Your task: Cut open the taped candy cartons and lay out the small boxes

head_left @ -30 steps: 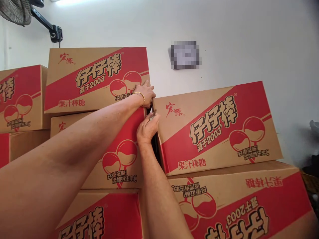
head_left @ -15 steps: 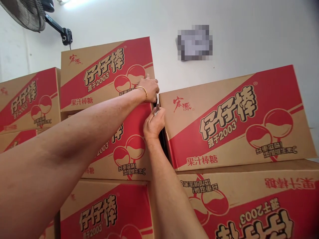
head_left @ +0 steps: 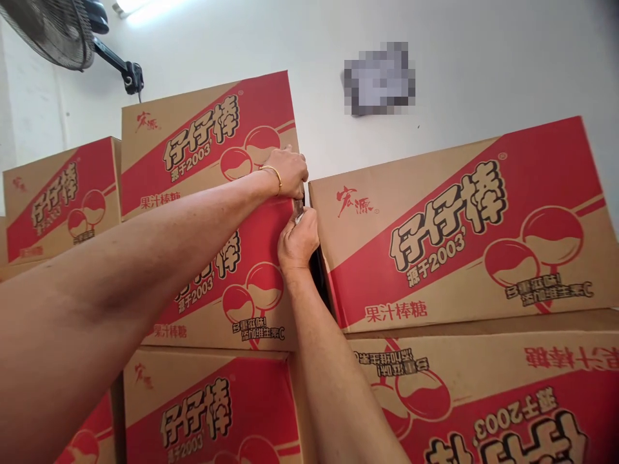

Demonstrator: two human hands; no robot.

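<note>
Red and brown printed cardboard boxes stand stacked before me. My left hand point(head_left: 286, 171), with a thin gold bracelet on its wrist, has its fingers curled over the right edge of the upper cardboard box point(head_left: 193, 135). Just below it, my right hand point(head_left: 298, 240) is closed around a small box cutter point(head_left: 298, 208); only a short dark metal part shows above the fist. The cutter lies at the upper right corner of the lower cardboard box point(head_left: 261, 245), close to the seam between the two. The blade's tip is hidden.
Across a narrow dark gap, another cardboard box point(head_left: 459, 238) sits to the right on an upside-down printed box point(head_left: 483, 386). More boxes point(head_left: 62, 200) stand at left. A wall fan point(head_left: 53, 32) hangs upper left, and a blurred paper point(head_left: 380, 80) is on the wall.
My right hand has shifted the box cutter slightly left and down, toward the box corner, so less of it shows. My left hand stays at the box edge. The view has moved slightly.
</note>
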